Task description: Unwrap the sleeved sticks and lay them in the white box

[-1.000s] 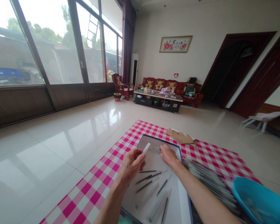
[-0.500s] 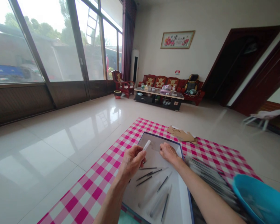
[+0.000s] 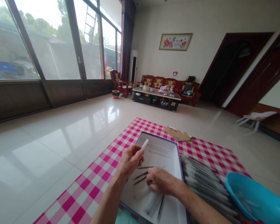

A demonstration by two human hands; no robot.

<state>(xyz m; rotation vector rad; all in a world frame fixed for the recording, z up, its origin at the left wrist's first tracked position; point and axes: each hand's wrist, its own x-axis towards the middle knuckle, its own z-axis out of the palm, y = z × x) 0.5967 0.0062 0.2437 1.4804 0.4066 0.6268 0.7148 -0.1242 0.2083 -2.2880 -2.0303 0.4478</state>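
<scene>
My left hand (image 3: 131,160) is closed round a translucent whitish pen barrel (image 3: 145,144), which points up and away over the left side of a shallow blue-edged tray (image 3: 178,165). Low over the tray's middle is my right hand (image 3: 159,180), slightly blurred, its fingers curled together; what they hold, if anything, is hidden. Several thin dark pen refills (image 3: 140,179) lie in the tray by its fingertips. Nearer me, another dark refill (image 3: 161,207) rests beside a blurred clear tube (image 3: 152,203). More clear barrels (image 3: 159,150) lie at the far end.
Right of the tray is a stack of grey-black pens (image 3: 204,183), with a blue basin (image 3: 254,199) holding clear pieces beyond it. Torn cardboard (image 3: 179,134) lies on the pink checked cloth (image 3: 102,169). A low table (image 3: 156,93) and a wooden sofa stand farther off.
My right hand has moved from the tray's far end back toward me, over the refills. My left hand keeps the barrel in nearly the same place. The view has shifted slightly.
</scene>
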